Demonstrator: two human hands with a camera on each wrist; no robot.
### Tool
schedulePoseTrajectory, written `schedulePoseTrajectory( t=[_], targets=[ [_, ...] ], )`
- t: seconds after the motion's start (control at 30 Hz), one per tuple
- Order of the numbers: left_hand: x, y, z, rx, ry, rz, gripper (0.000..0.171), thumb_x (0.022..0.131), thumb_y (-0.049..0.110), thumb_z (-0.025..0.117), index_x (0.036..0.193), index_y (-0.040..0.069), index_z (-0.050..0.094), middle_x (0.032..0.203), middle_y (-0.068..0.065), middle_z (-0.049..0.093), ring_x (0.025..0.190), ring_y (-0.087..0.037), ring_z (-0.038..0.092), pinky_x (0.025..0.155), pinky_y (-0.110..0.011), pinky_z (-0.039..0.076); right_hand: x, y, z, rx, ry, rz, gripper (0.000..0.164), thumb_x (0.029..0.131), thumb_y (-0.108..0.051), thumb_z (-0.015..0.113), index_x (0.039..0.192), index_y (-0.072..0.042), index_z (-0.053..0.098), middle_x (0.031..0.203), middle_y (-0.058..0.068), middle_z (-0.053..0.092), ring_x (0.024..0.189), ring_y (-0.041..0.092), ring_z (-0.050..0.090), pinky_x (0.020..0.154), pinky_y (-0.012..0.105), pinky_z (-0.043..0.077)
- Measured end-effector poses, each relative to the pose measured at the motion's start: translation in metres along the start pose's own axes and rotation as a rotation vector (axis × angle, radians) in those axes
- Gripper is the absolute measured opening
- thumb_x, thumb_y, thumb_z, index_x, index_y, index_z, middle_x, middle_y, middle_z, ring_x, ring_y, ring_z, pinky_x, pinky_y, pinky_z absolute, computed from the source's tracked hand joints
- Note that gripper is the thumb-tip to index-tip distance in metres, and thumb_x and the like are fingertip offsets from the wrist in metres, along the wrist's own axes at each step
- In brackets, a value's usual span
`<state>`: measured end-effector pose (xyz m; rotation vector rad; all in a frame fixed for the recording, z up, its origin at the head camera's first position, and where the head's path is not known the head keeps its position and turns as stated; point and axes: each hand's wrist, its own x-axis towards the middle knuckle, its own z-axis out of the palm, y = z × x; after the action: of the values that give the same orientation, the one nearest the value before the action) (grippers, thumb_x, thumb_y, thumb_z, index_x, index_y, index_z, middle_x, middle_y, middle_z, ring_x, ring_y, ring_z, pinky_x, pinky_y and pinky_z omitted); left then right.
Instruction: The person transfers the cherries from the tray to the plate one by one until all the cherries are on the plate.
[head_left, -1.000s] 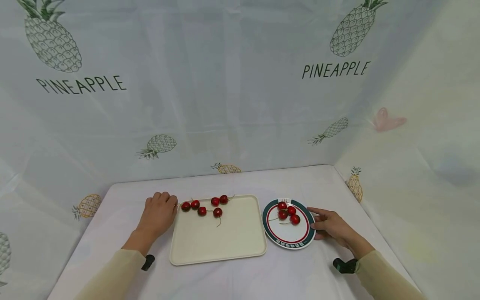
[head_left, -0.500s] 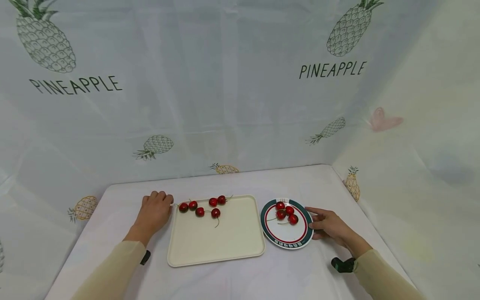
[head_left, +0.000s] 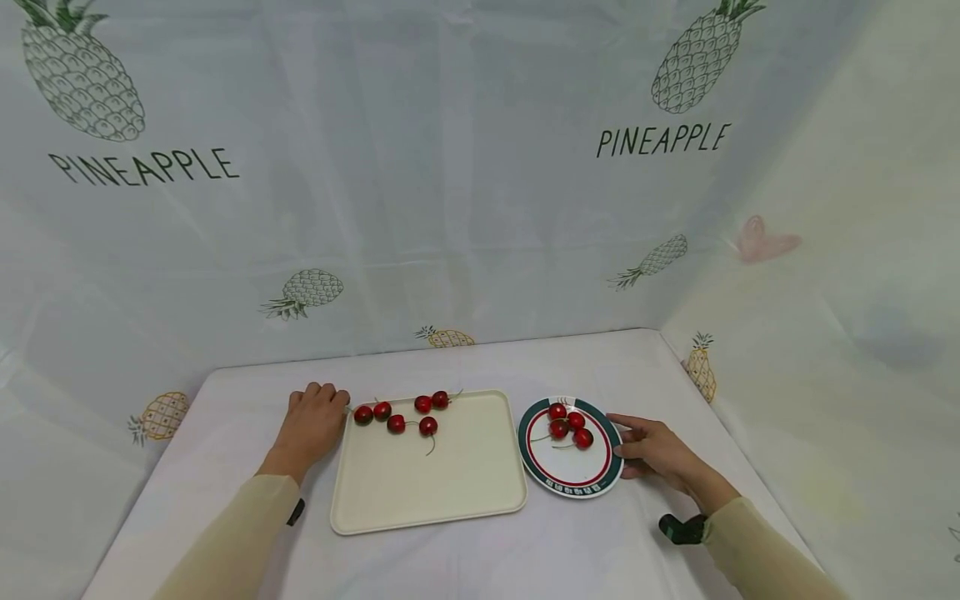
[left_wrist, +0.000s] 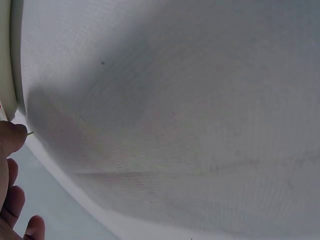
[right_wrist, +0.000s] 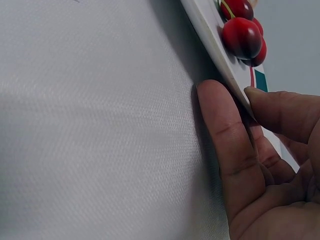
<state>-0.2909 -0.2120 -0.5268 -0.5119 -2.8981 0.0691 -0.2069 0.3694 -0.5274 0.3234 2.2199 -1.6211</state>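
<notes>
At the left, a beige sleeve (head_left: 236,533) leads to the left hand (head_left: 311,423), which rests by the far left corner of the tray (head_left: 427,487). Its thumb lies at that corner in the left wrist view, with a thin green stem (left_wrist: 30,133) poking past the tip and the other fingers loosely curled below; I cannot tell whether they pinch the stem. Just right of this hand is the leftmost cherry (head_left: 363,415), at the tray's corner. Five more cherries (head_left: 396,424) lie in the far left half of the tray, two of them by its far rim, and one has its stem trailing toward the near side. Just right of the tray sits the plate (head_left: 572,482), white with a green rim and a red ring, bearing four cherries clustered on its far half. The right hand (head_left: 660,452) grips the plate's right rim, thumb above and fingers beneath. A black strap (head_left: 682,529) shows by its sleeve. Tray and plate are on the white-covered worktop (head_left: 465,567), before a backdrop (head_left: 480,208) printed with pineapples.
</notes>
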Motion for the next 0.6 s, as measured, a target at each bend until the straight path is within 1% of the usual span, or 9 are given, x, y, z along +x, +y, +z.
schedulePoseTrajectory(
  t=[0.17, 0.37, 0.47, 0.6],
  targets=[
    [0.0001, 0.0, 0.0033, -0.006, -0.02, -0.01, 0.013, 0.101, 0.01, 0.067, 0.113, 0.006, 0.067, 0.103, -0.013, 0.063, 0.107, -0.038, 0.055, 0.095, -0.062, 0.045, 0.0008, 0.0002, 0.0007, 0.004, 0.003, 0.002, 0.07, 0.096, -0.001, 0.07, 0.161, -0.006, 0.042, 0.138, 0.028, 0.06, 0.087, 0.026, 0.073, 0.075, 0.041, 0.064],
    [-0.0004, 0.0001, 0.0029, -0.02, -0.05, -0.031, 0.011, 0.102, 0.009, 0.065, 0.113, 0.006, 0.067, 0.103, -0.012, 0.062, 0.107, -0.038, 0.053, 0.096, -0.062, 0.044, 0.0009, 0.0009, 0.001, 0.005, 0.016, 0.008, 0.07, 0.096, -0.001, 0.072, 0.16, -0.007, 0.044, 0.137, 0.027, 0.061, 0.087, 0.026, 0.074, 0.074, 0.042, 0.064],
    [-0.0008, 0.0002, 0.0024, -0.011, -0.054, -0.036, 0.012, 0.102, 0.009, 0.065, 0.114, 0.006, 0.067, 0.103, -0.013, 0.062, 0.107, -0.038, 0.053, 0.097, -0.062, 0.044, 0.0006, 0.0008, 0.0008, 0.006, 0.014, 0.005, 0.07, 0.096, 0.0, 0.071, 0.16, -0.006, 0.043, 0.136, 0.026, 0.062, 0.087, 0.026, 0.073, 0.074, 0.041, 0.064],
    [-0.0016, 0.0001, 0.003, 0.0, -0.042, -0.035, 0.013, 0.102, 0.009, 0.066, 0.114, 0.005, 0.067, 0.102, -0.013, 0.063, 0.106, -0.038, 0.054, 0.096, -0.061, 0.045, 0.0002, 0.0002, 0.0009, 0.002, 0.012, -0.002, 0.069, 0.096, 0.0, 0.07, 0.16, -0.006, 0.043, 0.132, 0.024, 0.064, 0.087, 0.026, 0.073, 0.074, 0.041, 0.064]
  ],
)
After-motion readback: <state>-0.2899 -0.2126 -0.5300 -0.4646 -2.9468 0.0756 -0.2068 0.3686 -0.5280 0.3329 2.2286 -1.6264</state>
